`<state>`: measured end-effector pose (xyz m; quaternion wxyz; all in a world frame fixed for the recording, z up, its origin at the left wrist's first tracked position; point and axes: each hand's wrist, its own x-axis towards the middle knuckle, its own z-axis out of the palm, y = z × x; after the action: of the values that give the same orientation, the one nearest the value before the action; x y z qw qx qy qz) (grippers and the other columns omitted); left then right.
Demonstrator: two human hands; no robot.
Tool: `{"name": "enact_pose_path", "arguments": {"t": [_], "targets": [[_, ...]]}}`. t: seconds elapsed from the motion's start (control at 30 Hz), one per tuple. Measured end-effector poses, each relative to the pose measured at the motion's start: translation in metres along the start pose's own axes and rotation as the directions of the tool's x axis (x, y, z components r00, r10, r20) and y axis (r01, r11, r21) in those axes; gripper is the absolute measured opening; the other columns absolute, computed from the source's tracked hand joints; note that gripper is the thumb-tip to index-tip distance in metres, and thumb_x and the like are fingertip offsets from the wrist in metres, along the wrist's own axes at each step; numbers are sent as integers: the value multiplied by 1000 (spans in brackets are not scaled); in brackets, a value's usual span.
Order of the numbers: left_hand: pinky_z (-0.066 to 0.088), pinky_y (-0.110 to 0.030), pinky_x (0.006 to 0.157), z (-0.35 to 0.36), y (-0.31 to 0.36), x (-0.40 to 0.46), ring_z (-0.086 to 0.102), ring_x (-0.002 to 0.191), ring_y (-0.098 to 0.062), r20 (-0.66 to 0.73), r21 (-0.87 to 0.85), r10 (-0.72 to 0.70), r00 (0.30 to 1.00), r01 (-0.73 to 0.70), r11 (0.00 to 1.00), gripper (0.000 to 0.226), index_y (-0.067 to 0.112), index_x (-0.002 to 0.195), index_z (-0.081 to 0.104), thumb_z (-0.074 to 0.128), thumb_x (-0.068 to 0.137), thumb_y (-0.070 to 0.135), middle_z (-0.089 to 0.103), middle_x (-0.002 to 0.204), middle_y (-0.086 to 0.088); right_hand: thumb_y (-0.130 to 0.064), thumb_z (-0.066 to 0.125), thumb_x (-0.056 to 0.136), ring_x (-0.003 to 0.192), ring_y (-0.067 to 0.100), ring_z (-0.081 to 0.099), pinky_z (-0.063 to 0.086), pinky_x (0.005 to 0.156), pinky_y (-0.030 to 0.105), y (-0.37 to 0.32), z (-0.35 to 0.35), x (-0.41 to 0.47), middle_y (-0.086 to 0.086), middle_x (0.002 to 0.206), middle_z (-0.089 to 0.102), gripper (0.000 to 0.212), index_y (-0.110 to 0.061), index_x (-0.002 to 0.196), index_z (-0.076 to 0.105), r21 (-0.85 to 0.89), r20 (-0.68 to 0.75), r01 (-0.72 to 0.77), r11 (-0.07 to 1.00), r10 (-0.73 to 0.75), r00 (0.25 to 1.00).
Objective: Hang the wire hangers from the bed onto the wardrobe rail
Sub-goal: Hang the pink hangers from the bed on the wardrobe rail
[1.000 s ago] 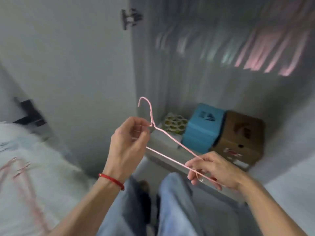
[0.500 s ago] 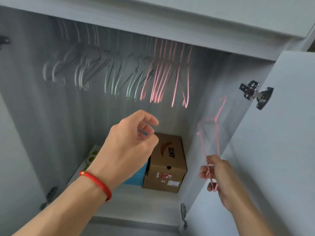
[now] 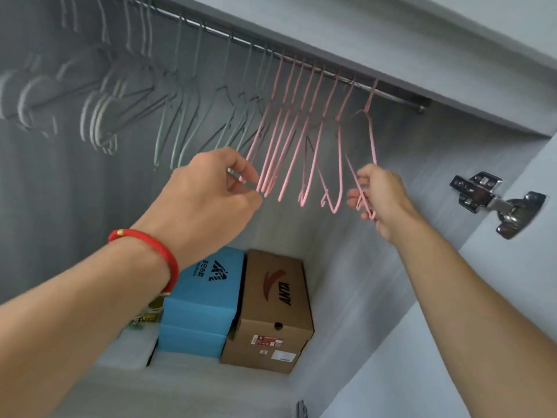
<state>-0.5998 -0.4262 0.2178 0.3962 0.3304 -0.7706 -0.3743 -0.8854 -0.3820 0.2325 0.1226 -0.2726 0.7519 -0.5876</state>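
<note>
I am holding the pink wire hanger (image 3: 368, 152) in my right hand (image 3: 381, 197), fingers curled and pinching its lower corner. Its long axis is running almost straight up from that hand, and its hook appears to be sitting over the wardrobe rail (image 3: 391, 92) directly above; I cannot tell whether it is fully seated. This hanger is the rightmost of the row. My left hand (image 3: 211, 188) is reaching in beside it, thumb and fingertips pinching at the lower ends of the hung pink hangers (image 3: 289, 140) just ahead of it. In my judgement the right hand is nearer the task hanger and is controlling it; releasing downward is what the next move is calling for.
</note>
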Motion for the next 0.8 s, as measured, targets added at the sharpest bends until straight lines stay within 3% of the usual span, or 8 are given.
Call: {"name": "enact_pose_path", "arguments": {"t": [0.17,0.3,0.43,0.5,0.63,0.7,0.8], "targets": [[58,-31,63,-9,-18,-2,68,69,-7,2,-13,-8,1000,8,1000,19,36,98,65,63,88,20,69,86,13,-26,49,98,59,26,62,33,33,14,-13,13,35,18,83,66,23,-7,93,60,27,59,-33,999,32,998],[62,-39,67,-17,-30,-14,69,73,-10,2,8,-34,999,34,999,21,36,96,65,63,88,17,70,90,11,-33,49,100,62,26,66,38,34,15,-12,13,46,21,96,69,38,-1,115,59,-17,86,-82,997,83,993],[60,-34,67,-29,-32,-24,68,73,-7,19,48,-46,999,45,998,22,37,96,64,64,89,17,70,89,13,-52,49,98,68,27,65,43,37,18,6,10,32,20,99,69,57,-2,125,57,5,166,-155,988,152,974],[56,-28,66,-35,-28,-27,67,73,-5,23,71,-38,999,37,997,22,37,97,64,63,89,17,70,88,14,-58,47,98,80,28,68,50,41,23,18,7,20,15,97,66,61,-7,130,54,55,167,-162,985,151,974],[58,-32,68,-48,-15,-46,68,72,-7,9,74,-27,1000,26,997,21,36,99,64,63,90,17,70,89,13,-58,35,104,111,38,60,55,59,41,45,1,-27,20,121,59,62,-13,145,47,239,131,-178,954,150,980],[61,-36,71,-55,-14,-66,69,73,-8,8,48,-49,999,49,998,20,36,99,65,63,90,18,71,88,12,-53,33,107,106,35,61,54,63,42,66,-1,-63,22,127,58,60,-12,149,45,282,101,-176,943,153,983],[61,-42,72,-62,-24,-107,70,75,-11,-6,-6,-116,993,116,993,19,34,95,68,64,81,21,72,84,10,-43,34,108,85,26,64,50,61,37,99,3,-127,21,119,63,49,-11,139,54,298,118,-210,931,183,976]]}}
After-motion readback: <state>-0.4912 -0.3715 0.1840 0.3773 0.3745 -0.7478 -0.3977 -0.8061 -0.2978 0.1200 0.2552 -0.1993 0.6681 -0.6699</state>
